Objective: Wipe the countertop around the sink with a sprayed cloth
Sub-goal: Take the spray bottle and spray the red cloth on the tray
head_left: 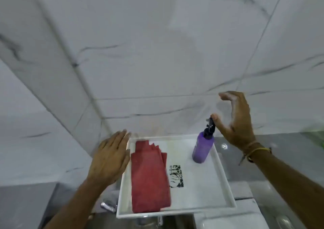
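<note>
I see a white tray (222,174) against the marble-tiled wall (157,53), with a folded red cloth (149,178) lying flat in its left half. A purple spray bottle (202,147) with a black nozzle stands upright in the tray's far right corner, well apart from the cloth. Between them the tray floor carries a black printed mark (176,176).

My left hand (109,160) is spread flat, palm down, fingers extended, just beside the tray's left rim and the cloth; it holds nothing, and I cannot tell whether it touches the rim. My right hand (235,120) is wide open and curved around the bottle's top, thumb tip touching or almost touching the nozzle, fingers raised above it, gripping nothing. A string bracelet (252,152) circles that wrist. Grey countertop (280,158) shows right of the tray.
</note>
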A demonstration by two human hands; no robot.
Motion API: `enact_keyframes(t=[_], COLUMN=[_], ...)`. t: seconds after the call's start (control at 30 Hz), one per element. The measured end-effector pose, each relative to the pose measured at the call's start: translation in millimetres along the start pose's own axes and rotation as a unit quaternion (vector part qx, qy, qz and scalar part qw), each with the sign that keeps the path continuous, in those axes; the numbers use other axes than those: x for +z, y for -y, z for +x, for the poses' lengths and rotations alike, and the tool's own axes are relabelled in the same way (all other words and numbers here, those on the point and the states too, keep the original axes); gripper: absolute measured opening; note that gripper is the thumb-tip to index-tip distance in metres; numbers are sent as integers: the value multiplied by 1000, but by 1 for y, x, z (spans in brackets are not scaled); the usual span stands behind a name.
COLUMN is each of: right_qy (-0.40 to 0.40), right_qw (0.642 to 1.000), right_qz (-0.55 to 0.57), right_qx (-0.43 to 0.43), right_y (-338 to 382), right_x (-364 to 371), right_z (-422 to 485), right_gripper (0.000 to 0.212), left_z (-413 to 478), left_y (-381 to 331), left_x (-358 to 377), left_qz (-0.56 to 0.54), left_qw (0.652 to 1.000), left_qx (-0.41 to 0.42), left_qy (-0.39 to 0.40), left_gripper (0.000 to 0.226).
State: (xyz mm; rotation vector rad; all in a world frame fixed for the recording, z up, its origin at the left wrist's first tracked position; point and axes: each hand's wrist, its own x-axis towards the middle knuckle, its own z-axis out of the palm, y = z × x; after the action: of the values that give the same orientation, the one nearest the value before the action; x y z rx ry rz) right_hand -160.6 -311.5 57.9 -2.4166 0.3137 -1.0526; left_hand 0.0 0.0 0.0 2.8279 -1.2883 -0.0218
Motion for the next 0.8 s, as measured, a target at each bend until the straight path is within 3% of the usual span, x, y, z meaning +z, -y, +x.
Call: enact_keyframes(t=[0.13,0.2,0.37,0.57,0.7,0.8], right_qy=[49,38,-25,-84,-21,83], right_qw=[993,991,979,968,971,962], right_qz=[77,83,156,176,214,239], right_qx=[74,98,127,156,105,103], right_y=[-32,-38,-36,-21,17,59], right_x=[41,60,89,104,82,56], right_z=[-43,-55,-44,-34,-34,-64], right_gripper=[68,68,65,51,31,33], left_z=[-23,-31,-32,-34,-33,-34], left_y=[5,6,6,1,3,4], left_x=[69,95,111,114,115,117], left_qz=[-42,-72,-90,-110,-119,-122], left_qw=[996,994,993,991,990,990], left_qx=[-69,-64,-59,-70,-70,-72], left_qy=[37,54,52,23,20,17], left_gripper=[95,102,77,72,73,63])
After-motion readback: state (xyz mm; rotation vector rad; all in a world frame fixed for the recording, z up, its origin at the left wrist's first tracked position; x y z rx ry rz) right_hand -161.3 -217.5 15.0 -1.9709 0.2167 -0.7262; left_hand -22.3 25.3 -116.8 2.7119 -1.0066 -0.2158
